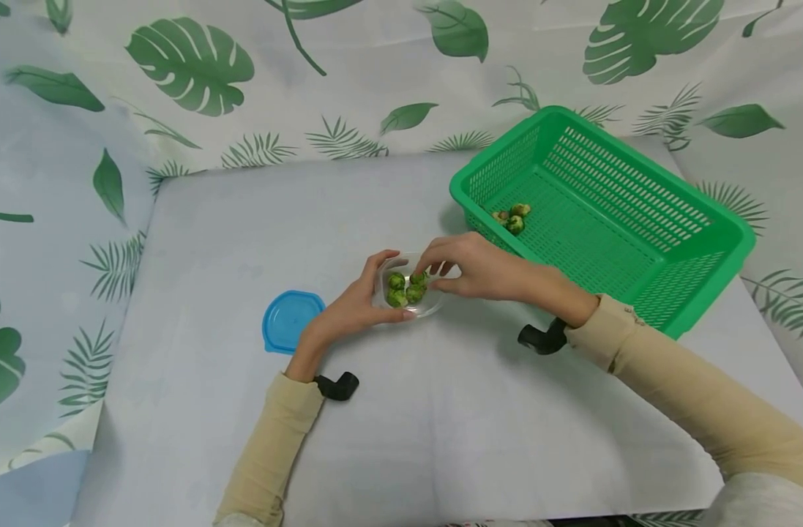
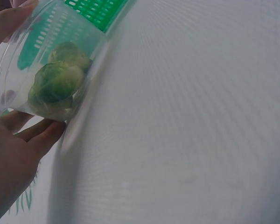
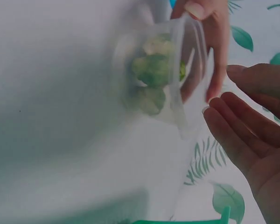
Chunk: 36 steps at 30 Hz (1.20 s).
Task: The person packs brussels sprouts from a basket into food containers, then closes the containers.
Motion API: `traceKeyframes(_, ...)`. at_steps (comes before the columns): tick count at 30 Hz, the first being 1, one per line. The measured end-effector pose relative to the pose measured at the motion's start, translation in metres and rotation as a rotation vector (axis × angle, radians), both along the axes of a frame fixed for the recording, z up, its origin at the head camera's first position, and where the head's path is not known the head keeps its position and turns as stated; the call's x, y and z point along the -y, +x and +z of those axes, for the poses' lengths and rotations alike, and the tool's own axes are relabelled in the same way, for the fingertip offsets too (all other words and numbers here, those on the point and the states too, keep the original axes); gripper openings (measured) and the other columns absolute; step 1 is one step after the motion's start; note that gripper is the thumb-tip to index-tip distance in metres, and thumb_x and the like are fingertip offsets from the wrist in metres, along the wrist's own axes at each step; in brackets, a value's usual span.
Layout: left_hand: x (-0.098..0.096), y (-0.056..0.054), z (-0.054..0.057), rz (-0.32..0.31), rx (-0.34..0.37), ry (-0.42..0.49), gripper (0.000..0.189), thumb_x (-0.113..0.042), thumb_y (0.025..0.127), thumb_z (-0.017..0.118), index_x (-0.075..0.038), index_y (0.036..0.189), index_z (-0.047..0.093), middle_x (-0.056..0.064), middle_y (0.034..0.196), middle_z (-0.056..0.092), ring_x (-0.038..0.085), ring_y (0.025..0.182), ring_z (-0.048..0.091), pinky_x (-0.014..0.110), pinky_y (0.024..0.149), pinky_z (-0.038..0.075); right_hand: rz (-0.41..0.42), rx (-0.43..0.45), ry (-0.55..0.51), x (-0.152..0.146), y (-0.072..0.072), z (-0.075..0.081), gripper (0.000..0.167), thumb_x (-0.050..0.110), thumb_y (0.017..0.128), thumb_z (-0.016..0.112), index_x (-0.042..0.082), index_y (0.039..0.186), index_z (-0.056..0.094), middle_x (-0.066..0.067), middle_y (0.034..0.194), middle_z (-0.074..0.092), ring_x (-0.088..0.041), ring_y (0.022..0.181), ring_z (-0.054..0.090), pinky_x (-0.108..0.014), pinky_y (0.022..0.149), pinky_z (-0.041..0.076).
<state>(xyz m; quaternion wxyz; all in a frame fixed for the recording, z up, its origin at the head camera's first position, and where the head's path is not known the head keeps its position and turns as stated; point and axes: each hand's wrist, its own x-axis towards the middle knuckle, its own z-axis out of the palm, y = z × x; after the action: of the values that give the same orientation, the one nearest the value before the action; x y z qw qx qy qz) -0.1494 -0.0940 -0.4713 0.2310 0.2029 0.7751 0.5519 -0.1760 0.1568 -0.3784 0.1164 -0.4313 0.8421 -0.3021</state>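
My left hand [image 1: 355, 301] holds a clear plastic container [image 1: 430, 304], thumb at the near side and fingers round the far side. Several green Brussels sprouts [image 1: 415, 293] lie in the container, and the left wrist view shows sprouts [image 2: 57, 83] through its clear wall. Above the container's right side is my right hand [image 1: 483, 267], fingertips over its opening. From the right wrist view, the right fingers [image 3: 233, 135] are loosely bent just outside the rim, with nothing seen between them and the thumb.
A green slotted basket [image 1: 638, 157] stands at the back right, with a few more sprouts [image 1: 515, 224] in its left corner. A blue lid [image 1: 292, 320] lies on the white tabletop [image 1: 388, 439], left of my left hand. Leaf-patterned cloth [image 1: 348, 88] hangs behind.
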Motion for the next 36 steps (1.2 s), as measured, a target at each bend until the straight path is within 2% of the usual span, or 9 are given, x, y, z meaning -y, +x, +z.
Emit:
traceKeyframes(7, -0.001, -0.001, -0.001, -0.008, -0.011, 0.018, 0.097, -0.025, 0.089, 0.081, -0.019, 0.161, 0.016, 0.002, 0.164, 0.037, 0.023, 0.155, 0.026, 0.057, 0.122, 0.024, -0.069, 0.028, -0.013, -0.016, 0.001, 0.010, 0.020, 0.001, 0.090, 0.077, 0.007, 0.110, 0.075, -0.007, 0.107, 0.075, -0.021, 0.092, 0.074, -0.036, 0.082, 0.061)
traceKeyframes(17, -0.001, 0.000, 0.000, 0.005, -0.002, 0.004, 0.098, -0.026, 0.088, 0.084, -0.023, 0.160, 0.018, -0.002, 0.163, 0.037, 0.020, 0.155, 0.023, 0.055, 0.123, 0.022, -0.123, 0.040, -0.049, -0.037, 0.004, 0.028, 0.023, -0.001, 0.088, 0.079, 0.007, 0.109, 0.076, -0.004, 0.105, 0.076, -0.017, 0.089, 0.075, -0.034, 0.082, 0.061)
traceKeyframes(23, -0.001, 0.000, 0.000, 0.003, -0.006, 0.003, 0.098, -0.026, 0.088, 0.083, -0.023, 0.161, 0.017, -0.002, 0.163, 0.037, 0.020, 0.157, 0.020, 0.055, 0.124, 0.021, -0.148, 0.015, -0.084, -0.049, 0.002, 0.036, 0.025, -0.001, 0.087, 0.079, 0.009, 0.110, 0.077, -0.002, 0.103, 0.077, -0.013, 0.085, 0.074, -0.029, 0.079, 0.061)
traceKeyframes(29, 0.000, -0.001, 0.000, -0.006, -0.018, 0.001, 0.098, -0.027, 0.088, 0.083, -0.026, 0.160, 0.017, -0.004, 0.163, 0.037, 0.019, 0.157, 0.018, 0.055, 0.124, 0.020, -0.187, 0.005, -0.047, -0.059, 0.000, 0.041, 0.026, 0.000, 0.089, 0.079, 0.012, 0.111, 0.076, 0.004, 0.101, 0.076, -0.007, 0.087, 0.072, -0.021, 0.081, 0.058)
traceKeyframes(36, -0.001, 0.000, -0.001, -0.005, -0.011, -0.009, 0.099, -0.026, 0.088, 0.083, -0.022, 0.161, 0.016, -0.005, 0.164, 0.036, 0.019, 0.158, 0.017, 0.056, 0.125, 0.019, -0.265, 0.015, -0.036, -0.072, -0.004, 0.048, 0.023, 0.001, 0.090, 0.077, 0.015, 0.108, 0.077, 0.003, 0.100, 0.077, -0.003, 0.088, 0.071, -0.014, 0.081, 0.054)
